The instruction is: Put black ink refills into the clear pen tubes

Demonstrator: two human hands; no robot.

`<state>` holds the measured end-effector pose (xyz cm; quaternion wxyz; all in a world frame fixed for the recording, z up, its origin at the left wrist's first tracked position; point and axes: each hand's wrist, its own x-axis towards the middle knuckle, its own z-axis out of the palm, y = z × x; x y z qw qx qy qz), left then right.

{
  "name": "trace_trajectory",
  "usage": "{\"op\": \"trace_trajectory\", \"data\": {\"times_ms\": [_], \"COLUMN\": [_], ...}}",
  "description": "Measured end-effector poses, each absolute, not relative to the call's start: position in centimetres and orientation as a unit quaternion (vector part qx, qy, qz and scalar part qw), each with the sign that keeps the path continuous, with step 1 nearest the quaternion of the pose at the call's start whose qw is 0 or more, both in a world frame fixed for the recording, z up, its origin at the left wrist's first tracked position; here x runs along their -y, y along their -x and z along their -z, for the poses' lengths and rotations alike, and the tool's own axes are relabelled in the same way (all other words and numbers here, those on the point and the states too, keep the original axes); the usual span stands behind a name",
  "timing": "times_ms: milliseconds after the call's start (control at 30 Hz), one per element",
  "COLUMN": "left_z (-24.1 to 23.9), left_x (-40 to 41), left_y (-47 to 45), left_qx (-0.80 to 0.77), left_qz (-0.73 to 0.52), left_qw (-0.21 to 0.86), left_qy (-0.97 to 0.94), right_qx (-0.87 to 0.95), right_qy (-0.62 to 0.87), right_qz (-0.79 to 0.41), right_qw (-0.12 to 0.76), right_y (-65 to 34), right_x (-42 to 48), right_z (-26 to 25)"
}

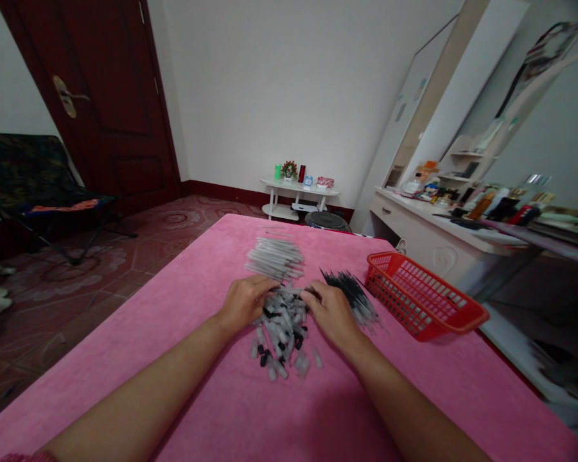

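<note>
On the pink table cover (197,398) lies a heap of small clear and black pen caps (282,333). My left hand (245,300) rests at the heap's left top with its fingers curled into the caps. My right hand (331,310) sits at the heap's right top, fingers also bent down into the pile. What either hand grips is hidden. Behind the hands lies a bundle of pale grey pen barrels (274,256). To the right of my right hand lies a pile of thin black refills (354,292).
A red plastic basket (424,298) stands on the cover at the right. Beyond it is a white dressing table (443,237) with bottles and a mirror. A small white side table (298,192) stands by the far wall, a dark door (110,96) and folding chair (38,186) at left.
</note>
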<state>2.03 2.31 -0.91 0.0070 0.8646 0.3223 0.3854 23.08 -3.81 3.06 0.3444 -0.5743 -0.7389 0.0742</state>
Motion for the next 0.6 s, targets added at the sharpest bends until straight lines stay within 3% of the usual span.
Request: {"op": "trace_trajectory", "data": {"times_ms": [600], "left_z": [0.64], "left_x": [-2.09], "left_y": [-2.17], "left_qx": [-0.314], "left_qz": [-0.370], "left_qw": [0.011], "left_qy": [-0.874], "right_qx": [0.726], "right_qy": [0.584], "right_qz": [-0.100], "right_qw": [0.348], "right_y": [-23.03], "right_x": [3.71], "right_z": [-3.14]}}
